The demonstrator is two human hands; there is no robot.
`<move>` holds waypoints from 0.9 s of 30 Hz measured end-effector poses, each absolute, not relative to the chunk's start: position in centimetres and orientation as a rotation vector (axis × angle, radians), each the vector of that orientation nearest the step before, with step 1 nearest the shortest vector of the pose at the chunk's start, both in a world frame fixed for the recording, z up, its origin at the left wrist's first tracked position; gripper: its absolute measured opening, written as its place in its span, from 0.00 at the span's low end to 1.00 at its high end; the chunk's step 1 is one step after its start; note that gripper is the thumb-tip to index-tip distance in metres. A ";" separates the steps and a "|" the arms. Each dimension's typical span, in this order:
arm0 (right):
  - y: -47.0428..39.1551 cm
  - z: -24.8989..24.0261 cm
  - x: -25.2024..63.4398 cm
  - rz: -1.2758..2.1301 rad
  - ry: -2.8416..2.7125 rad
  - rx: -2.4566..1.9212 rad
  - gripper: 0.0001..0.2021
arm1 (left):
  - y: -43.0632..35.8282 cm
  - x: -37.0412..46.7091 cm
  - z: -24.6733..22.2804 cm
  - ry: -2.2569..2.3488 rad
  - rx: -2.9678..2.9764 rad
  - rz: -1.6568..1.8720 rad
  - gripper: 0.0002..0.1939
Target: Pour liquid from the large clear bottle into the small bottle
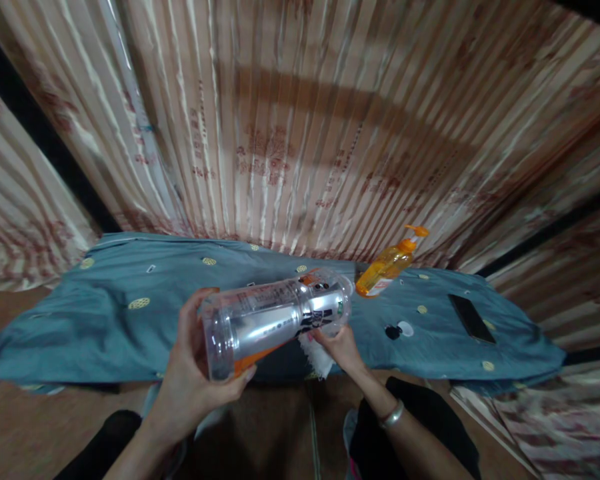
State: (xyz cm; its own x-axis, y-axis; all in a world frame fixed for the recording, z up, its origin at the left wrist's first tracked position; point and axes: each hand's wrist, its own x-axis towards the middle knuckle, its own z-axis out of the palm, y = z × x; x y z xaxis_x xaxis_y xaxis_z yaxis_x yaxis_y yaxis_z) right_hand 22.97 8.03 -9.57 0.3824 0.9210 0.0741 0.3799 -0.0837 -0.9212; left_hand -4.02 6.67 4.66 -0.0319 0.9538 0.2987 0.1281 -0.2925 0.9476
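Observation:
A large clear plastic bottle (275,313) with a silver and orange label lies on its side in the air, tilted slightly up to the right. My left hand (195,373) is wrapped around its near-left end, thumb below and fingers behind. At the other end, my right hand (343,350) is closed on a white cloth (317,357) that hangs below the bottle, its thumb by the label. The bottle hides part of the right fingers. An orange pump bottle (385,267) stands just beyond, to the right.
A teal cloth with yellow patches (180,273) covers the low table. On its right lie a dark phone-like slab (471,319) and a small black-and-white round item (399,330). A patterned pleated curtain (280,133) hangs behind, and dark poles (40,127) run along the sides.

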 end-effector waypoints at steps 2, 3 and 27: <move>8.0 -9.5 22.9 0.696 -1.157 -1.659 0.20 | 6.8 -4.1 4.6 1.178 1.502 1.403 0.45; 8.0 -9.4 22.9 0.704 -1.158 -1.656 0.20 | 6.8 -4.2 4.6 1.173 1.506 1.396 0.46; 8.0 -9.1 22.7 0.723 -1.159 -1.643 0.21 | 7.8 -5.4 3.7 1.145 1.748 1.345 0.46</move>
State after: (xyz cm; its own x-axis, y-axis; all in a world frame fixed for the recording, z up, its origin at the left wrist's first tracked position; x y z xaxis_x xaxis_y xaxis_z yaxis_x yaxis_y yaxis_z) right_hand 22.75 7.95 -9.15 0.3720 0.9264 0.0582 0.3554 -0.0842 -0.9309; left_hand -5.44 7.79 3.71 0.0948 0.9112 0.4010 0.2509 -0.4117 0.8761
